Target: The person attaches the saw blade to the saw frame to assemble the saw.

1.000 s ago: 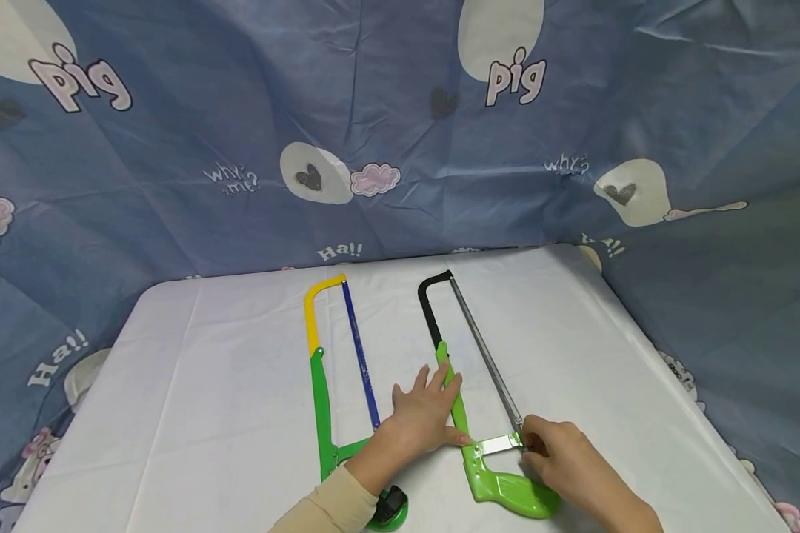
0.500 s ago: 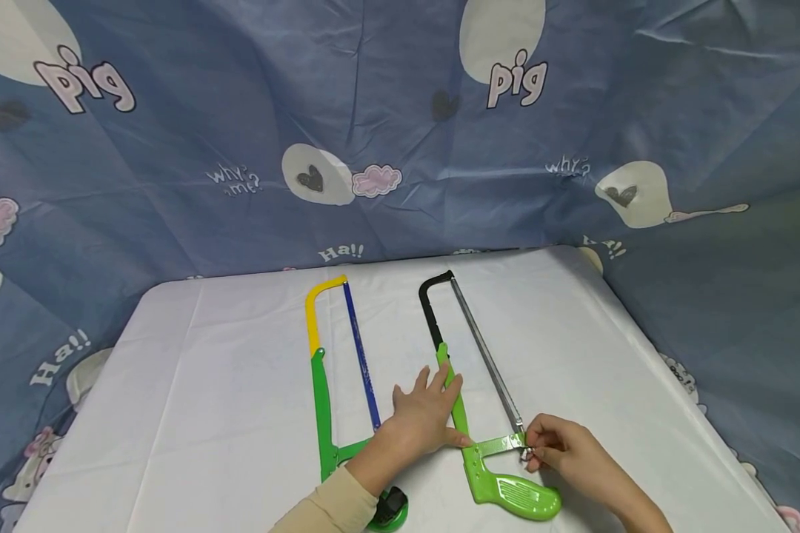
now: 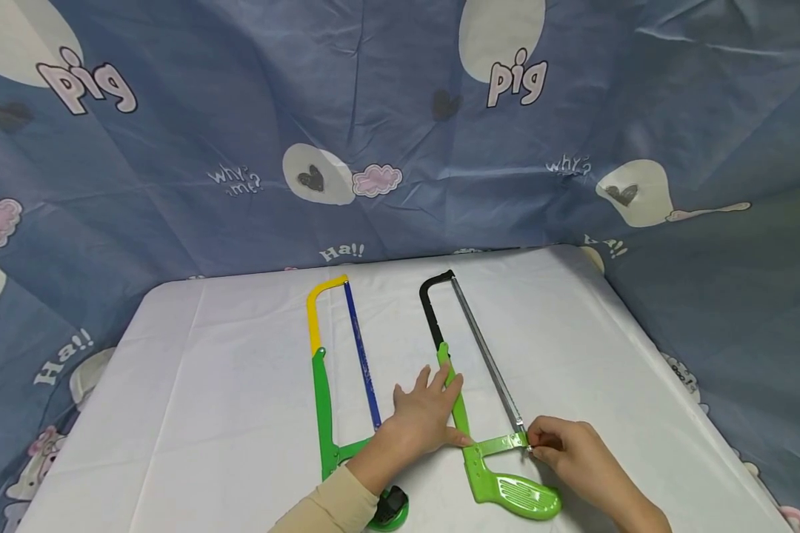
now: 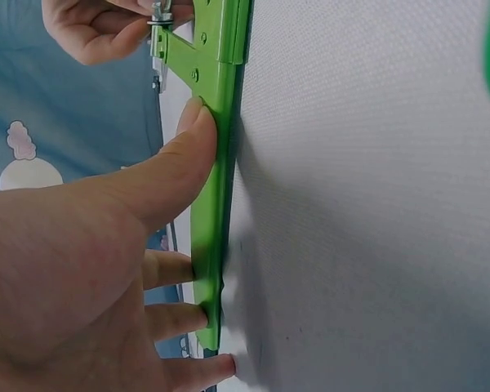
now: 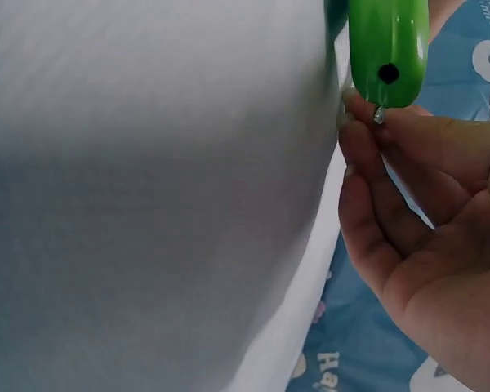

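A hacksaw (image 3: 459, 414) with a light green handle, black front frame and grey blade lies flat in the head view. My left hand (image 3: 418, 416) rests spread across its green frame; in the left wrist view the thumb (image 4: 198, 122) presses the frame and the fingertips touch it farther along. At the blade's near end, my right hand (image 3: 570, 450) pinches the small metal wing nut (image 3: 530, 448) between thumb and fingers. The right wrist view shows a bit of that wing nut (image 5: 380, 116) below the handle end (image 5: 389, 49), the rest hidden by fingers.
A second hacksaw (image 3: 321, 400), green and yellow with a blue blade, lies to the left, its handle partly under my left forearm. A black strap (image 3: 391, 505) shows at that wrist. White cloth (image 3: 227, 414) covers the table; a patterned blue curtain (image 3: 400, 118) hangs behind.
The right fingers have shifted round the wing nut, uncovering it half a second ago and closing over it again now. My left hand and both hacksaws have stayed in place.
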`<action>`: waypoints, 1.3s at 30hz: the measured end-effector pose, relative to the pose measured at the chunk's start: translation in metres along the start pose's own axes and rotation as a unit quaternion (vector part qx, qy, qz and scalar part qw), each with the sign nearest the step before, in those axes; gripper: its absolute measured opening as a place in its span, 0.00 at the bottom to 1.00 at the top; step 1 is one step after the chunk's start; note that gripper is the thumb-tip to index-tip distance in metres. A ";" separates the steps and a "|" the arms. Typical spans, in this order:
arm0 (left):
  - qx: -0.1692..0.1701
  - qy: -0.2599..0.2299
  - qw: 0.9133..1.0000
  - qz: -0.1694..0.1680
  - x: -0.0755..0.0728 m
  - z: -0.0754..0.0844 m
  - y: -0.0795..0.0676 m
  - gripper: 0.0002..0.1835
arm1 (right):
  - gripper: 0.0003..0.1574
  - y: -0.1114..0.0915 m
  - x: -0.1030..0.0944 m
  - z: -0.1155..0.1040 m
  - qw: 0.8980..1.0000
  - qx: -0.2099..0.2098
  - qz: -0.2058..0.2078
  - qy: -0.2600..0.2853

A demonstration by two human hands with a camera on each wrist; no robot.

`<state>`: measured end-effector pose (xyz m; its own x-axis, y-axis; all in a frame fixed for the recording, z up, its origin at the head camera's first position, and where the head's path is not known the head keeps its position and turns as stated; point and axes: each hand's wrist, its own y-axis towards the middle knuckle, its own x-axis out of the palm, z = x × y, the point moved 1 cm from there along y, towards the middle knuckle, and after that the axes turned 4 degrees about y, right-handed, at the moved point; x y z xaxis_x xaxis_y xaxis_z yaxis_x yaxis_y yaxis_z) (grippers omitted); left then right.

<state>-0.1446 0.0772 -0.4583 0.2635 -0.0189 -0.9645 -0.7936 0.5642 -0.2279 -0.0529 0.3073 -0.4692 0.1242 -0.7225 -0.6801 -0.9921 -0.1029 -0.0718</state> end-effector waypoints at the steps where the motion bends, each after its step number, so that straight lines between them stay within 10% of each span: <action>1: 0.000 0.001 1.000 0.002 0.000 0.000 0.000 0.54 | 0.15 0.000 0.000 -0.001 1.000 0.003 0.001 -0.004; 25: -0.002 0.006 1.000 -0.001 -0.004 0.002 -0.002 0.54 | 0.13 -0.003 0.003 -0.012 0.999 0.005 -0.027 -0.018; 39: -0.011 0.008 1.000 -0.011 -0.003 0.003 -0.001 0.53 | 0.07 -0.002 0.004 0.001 0.987 0.068 -0.041 0.140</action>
<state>-0.1431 0.0790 -0.4551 0.2731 -0.0450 -0.9609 -0.7996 0.5447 -0.2528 -0.0502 0.3053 -0.4725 0.1849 -0.8778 -0.4419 -0.9696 -0.0896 -0.2278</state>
